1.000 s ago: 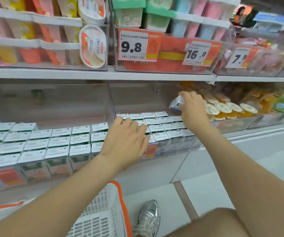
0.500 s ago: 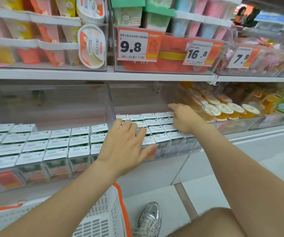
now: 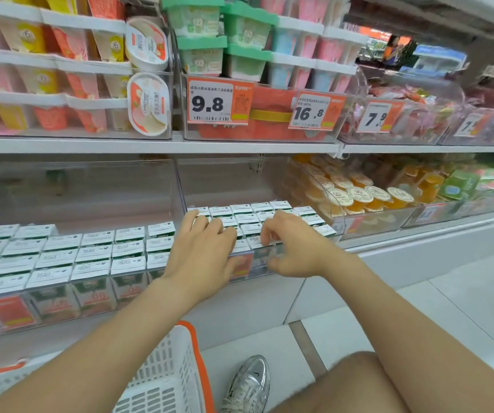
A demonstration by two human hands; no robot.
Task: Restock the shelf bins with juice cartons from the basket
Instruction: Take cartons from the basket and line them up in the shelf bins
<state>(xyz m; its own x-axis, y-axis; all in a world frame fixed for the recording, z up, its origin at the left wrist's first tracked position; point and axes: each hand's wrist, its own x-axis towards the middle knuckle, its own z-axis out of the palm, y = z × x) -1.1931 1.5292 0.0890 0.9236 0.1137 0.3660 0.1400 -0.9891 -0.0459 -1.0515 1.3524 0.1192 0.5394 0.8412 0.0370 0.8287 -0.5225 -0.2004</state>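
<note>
White-topped juice cartons (image 3: 251, 213) fill the clear middle bin (image 3: 225, 180) on the lower shelf in tidy rows. More of the same cartons (image 3: 91, 254) pack the wider bin to its left. My left hand (image 3: 201, 254) lies flat on the middle bin's front-left cartons, fingers straight, thumb against the front wall. My right hand (image 3: 293, 245) sits at the bin's front right. Its fingers curl over the front rim onto the front row and its thumb is on the outside of the wall. The white basket with an orange rim (image 3: 162, 374) stands below my left arm, its inside hidden.
A bin of orange jelly cups (image 3: 359, 195) adjoins the middle bin on the right. The upper shelf (image 3: 150, 146) hangs close above, carrying pudding packs and price tags (image 3: 210, 102). My silver shoe (image 3: 248, 383) is on the floor beside the basket.
My right hand has pulled back from the bin's far right corner to its front rim and holds no carton. My left hand has stayed on the front cartons.
</note>
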